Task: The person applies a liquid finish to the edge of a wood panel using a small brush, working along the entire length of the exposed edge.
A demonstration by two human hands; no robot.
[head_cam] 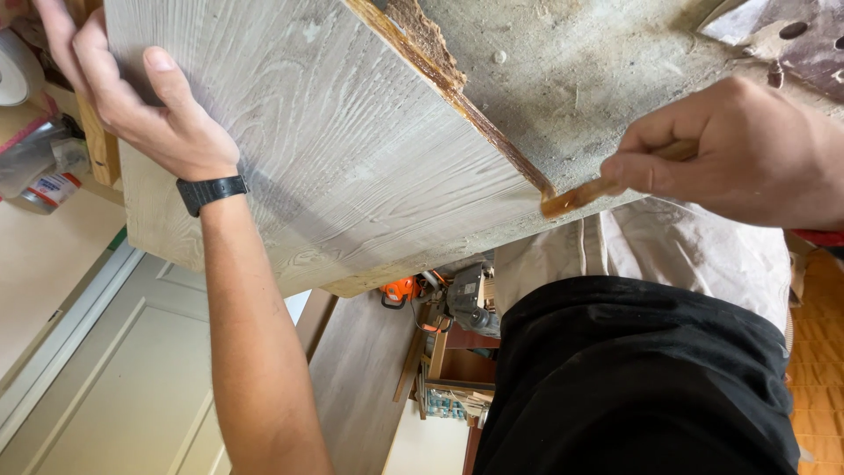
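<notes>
Wooden board (334, 149) — left hand (149, 105) steadying, right hand (738, 149) gluing

Board (334, 149) pale grey, wavy grain; its edge strip (492, 132) glossy brown-orange; watch (211, 191) black; stick (576, 195) tan.

A woodworking workshop, by the look of it, dust-strewn workbench (580, 79), rough grey plank (334, 141) with bark edge, perforated sanding sheet (791, 35), orange power tool (400, 288) and grey machine (470, 299) below, partly obscured, stacked boards (97, 141) beside.
</notes>
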